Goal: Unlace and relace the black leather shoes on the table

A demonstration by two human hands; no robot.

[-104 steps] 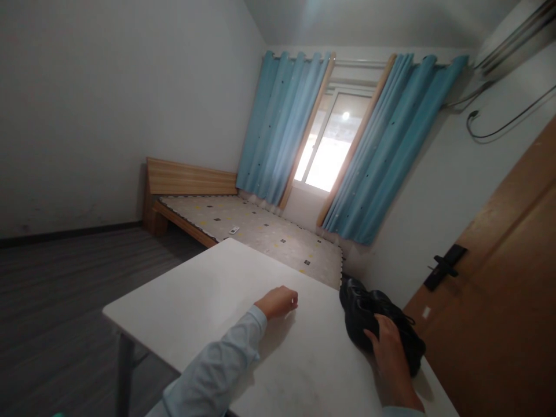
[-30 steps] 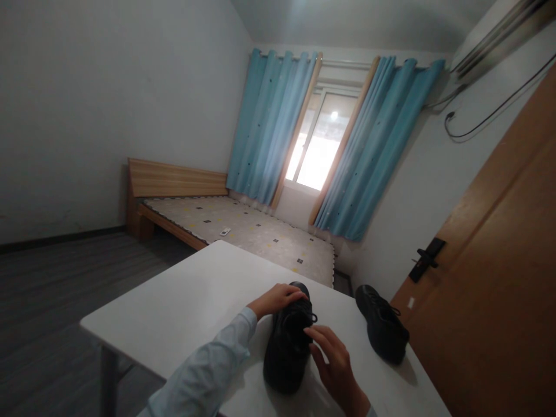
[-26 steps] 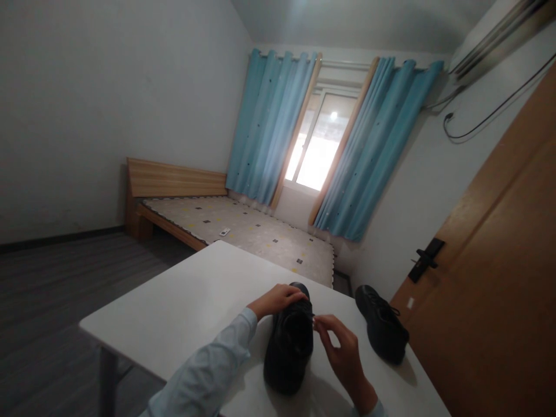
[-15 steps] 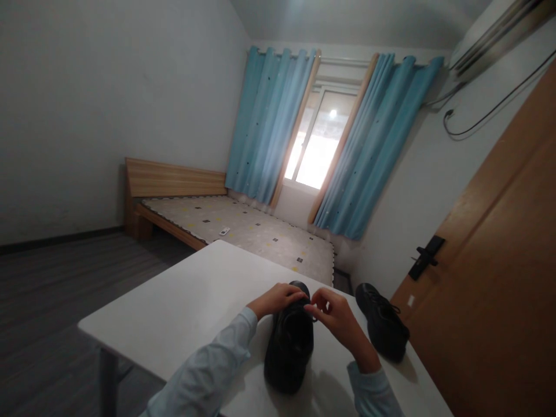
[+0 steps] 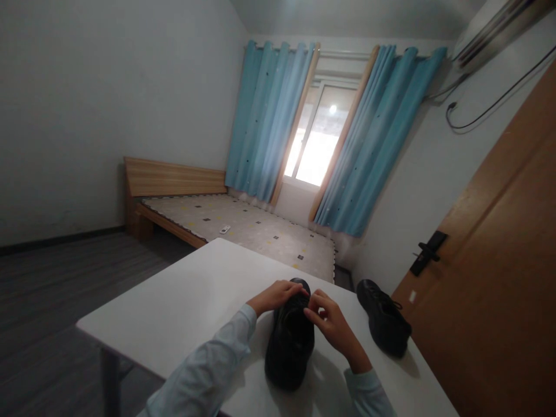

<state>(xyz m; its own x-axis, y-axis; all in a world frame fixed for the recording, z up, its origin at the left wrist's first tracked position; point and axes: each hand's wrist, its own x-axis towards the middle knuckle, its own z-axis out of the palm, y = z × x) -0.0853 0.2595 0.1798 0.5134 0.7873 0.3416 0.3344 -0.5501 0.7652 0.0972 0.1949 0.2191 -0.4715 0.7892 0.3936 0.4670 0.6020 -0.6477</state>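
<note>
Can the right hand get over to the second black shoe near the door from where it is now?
Probably yes. The right hand is at the laces of the near shoe, and the second shoe stands apart on its right on the white table. Only bare tabletop lies between them.

— What is in the hands?

— A black shoe (image 5: pixel 290 346), low in the frame, a little right of centre. It stands upright on its sole on the white table, toe toward the top of the frame and heel toward the bottom edge. The upper is dark and matte, and its laces are too dark to make out.

— And the hands themselves?

— The left hand (image 5: pixel 278 294) rests over the toe end, fingers curled onto it. The right hand (image 5: pixel 330 322) touches the shoe's upper from the right side, fingertips pinched together just beside the left hand's.

— Is it lifted?

— No, it sits flat on the table.
</note>
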